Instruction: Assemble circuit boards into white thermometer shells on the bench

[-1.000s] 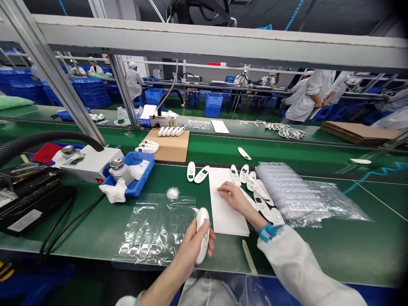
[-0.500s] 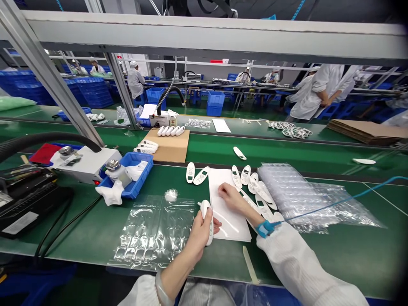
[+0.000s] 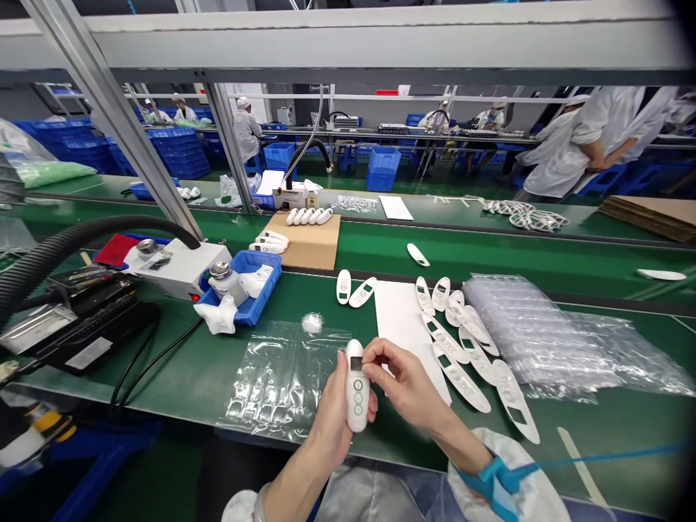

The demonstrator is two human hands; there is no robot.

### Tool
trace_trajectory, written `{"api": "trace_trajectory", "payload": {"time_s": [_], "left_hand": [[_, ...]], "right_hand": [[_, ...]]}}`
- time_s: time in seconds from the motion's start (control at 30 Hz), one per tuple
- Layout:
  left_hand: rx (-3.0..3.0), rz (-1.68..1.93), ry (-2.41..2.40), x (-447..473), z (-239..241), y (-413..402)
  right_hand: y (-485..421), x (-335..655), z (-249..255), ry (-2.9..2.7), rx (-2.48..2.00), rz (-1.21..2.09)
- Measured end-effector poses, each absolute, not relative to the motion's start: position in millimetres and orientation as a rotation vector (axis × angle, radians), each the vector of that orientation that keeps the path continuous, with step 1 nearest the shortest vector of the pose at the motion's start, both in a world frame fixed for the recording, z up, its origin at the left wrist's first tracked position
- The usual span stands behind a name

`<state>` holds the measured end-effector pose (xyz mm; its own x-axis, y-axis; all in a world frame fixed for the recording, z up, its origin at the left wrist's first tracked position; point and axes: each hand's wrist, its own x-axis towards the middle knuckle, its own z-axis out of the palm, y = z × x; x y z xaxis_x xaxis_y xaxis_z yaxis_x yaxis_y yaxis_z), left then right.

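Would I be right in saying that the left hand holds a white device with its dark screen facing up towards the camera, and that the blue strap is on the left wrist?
Not quite: the head view shows the blue strap at the wrist of the right hand. The left hand does hold the white device, dark screen towards the camera.

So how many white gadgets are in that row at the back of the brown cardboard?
5. The white gadgets sit side by side along the back of the brown cardboard: one at each end, three between. None looks hidden in that row.
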<state>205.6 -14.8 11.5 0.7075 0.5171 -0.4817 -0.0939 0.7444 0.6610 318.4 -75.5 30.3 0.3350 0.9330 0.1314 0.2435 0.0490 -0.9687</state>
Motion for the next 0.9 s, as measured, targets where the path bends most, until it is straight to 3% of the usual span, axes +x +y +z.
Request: {"api": "trace_trajectory", "payload": {"time_s": [0.9], "left_hand": [[0.729,0.405,0.62,184,15,-21]], "right_hand": [[-72,299,29,-1.206,-1.539,0.615]]}}
